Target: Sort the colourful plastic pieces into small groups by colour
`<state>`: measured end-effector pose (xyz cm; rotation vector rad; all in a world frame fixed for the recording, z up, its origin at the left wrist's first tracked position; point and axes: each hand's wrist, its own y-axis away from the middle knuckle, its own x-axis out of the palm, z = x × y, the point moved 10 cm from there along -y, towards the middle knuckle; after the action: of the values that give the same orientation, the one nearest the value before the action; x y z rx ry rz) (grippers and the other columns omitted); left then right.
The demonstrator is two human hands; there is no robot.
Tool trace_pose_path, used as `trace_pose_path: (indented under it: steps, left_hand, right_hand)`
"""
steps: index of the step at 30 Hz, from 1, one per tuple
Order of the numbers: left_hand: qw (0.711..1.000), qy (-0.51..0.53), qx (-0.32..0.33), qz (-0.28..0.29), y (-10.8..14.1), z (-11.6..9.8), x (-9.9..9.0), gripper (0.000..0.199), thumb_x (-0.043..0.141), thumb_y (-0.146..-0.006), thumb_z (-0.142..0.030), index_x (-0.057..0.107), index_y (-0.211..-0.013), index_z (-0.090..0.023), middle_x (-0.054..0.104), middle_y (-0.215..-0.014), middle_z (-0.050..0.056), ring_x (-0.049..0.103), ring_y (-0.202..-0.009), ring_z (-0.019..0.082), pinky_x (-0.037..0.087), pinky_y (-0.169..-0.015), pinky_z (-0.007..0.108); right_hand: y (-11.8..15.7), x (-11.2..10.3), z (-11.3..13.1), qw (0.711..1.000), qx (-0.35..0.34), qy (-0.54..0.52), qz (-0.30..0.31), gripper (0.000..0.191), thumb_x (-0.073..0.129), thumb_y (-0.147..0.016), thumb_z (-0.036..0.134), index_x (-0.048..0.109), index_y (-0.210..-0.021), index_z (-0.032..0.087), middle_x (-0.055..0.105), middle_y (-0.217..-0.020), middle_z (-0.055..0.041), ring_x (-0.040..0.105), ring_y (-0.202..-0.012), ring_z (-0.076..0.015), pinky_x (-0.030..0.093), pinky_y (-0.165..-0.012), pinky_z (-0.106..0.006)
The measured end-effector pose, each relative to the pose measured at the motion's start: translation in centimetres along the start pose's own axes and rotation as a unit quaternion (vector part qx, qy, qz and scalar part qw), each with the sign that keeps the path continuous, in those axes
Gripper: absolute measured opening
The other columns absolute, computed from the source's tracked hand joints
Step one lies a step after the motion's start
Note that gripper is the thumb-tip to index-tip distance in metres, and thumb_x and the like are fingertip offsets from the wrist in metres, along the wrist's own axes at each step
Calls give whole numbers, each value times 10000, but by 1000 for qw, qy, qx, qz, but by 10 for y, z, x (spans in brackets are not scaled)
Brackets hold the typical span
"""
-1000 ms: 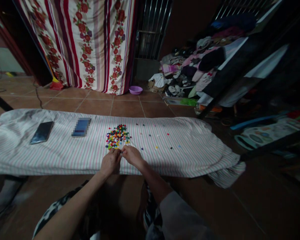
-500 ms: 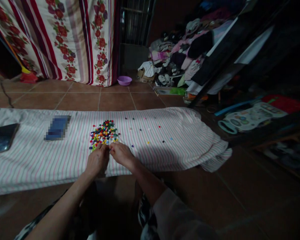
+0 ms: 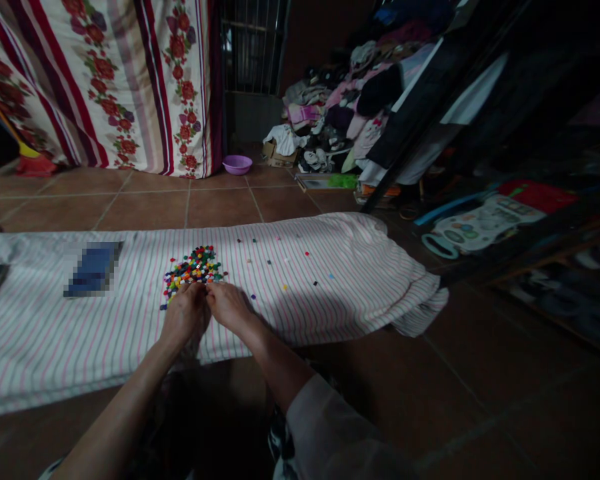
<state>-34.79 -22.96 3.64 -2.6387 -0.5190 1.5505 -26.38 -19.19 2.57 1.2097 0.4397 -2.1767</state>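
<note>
the left hand (image 3: 184, 312) and right hand (image 3: 229, 307) meet over the near part of the striped cloth (image 3: 325, 317), fingers bent in and tips close together. whether they grip a small piece between them i cannot tell; the knuckles cover it. anything that slipped from there could drop short of the fingers and roll off the cloth's near edge, which lies just behind them. the pile of coloured pieces (image 3: 193, 268) sits just beyond the fingertips – a careless push of the left knuckles would likely spread it. close to the right of the right fingers lies a dark blue piece (image 3: 253, 297), easily swept by a sideways move of that hand. farther right and beyond, a yellow piece (image 3: 285, 287) and a red piece (image 3: 307, 253) lie loose among others – a tug on the cloth might shift them all.
</note>
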Motion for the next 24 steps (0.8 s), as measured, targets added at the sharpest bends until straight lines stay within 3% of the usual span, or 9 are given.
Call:
trace_pose_path:
  steps: [8,14,16,19,21,24]
  left_hand:
    - [995,79,47,-25,13,4,-14,257,432,-829,-319,647,-928,-218,681,-996,83,657,-881,212,535,-810,334]
    - [993,74,50,-76,27,22,-34,288,497,-787,-458,663,-864,-235,713,-1019,116,658,-987,274,524,-916,413]
    - [993,98,16,-70,30,31,-35,306,531,-757,-494,670,-855,-240,721,-981,102,669,-926,263,540,-867,391]
    - [980,179,-84,-27,32,45,-24,352,603,-699,-546,689,-851,-242,735,-899,67,675,-828,234,551,-754,335]
    - [953,259,-158,-3,33,51,-14,388,674,-634,-563,700,-832,-231,740,-851,55,674,-798,223,548,-705,311]
    - [888,392,-240,-8,33,49,-3,441,773,-523,-526,701,-811,-200,727,-779,48,661,-736,206,543,-638,299]
  right_hand:
    - [-2,-3,0,999,-15,-27,-9,246,451,-919,142,654,-1054,181,716,-1063,-93,646,-1020,-203,440,-853,-274]
    - [-1,-11,0,999,-14,-51,-10,231,463,-932,153,644,-1067,199,713,-1098,-72,641,-1032,-181,429,-878,-258]
    - [1,-15,-1,998,-11,-58,-8,225,468,-932,149,651,-1055,198,715,-1096,-67,641,-1034,-174,426,-878,-250]
    - [1,-19,-2,998,-9,-60,-11,226,474,-930,145,657,-1058,186,715,-1091,-71,642,-1027,-172,425,-880,-247]
    - [0,-19,-3,998,-12,-64,-18,221,476,-934,150,659,-1052,187,717,-1079,-70,641,-1022,-173,424,-886,-251]
    - [-1,-19,-4,997,-18,-70,-31,207,481,-940,161,659,-1040,190,720,-1070,-62,639,-1020,-171,424,-898,-253]
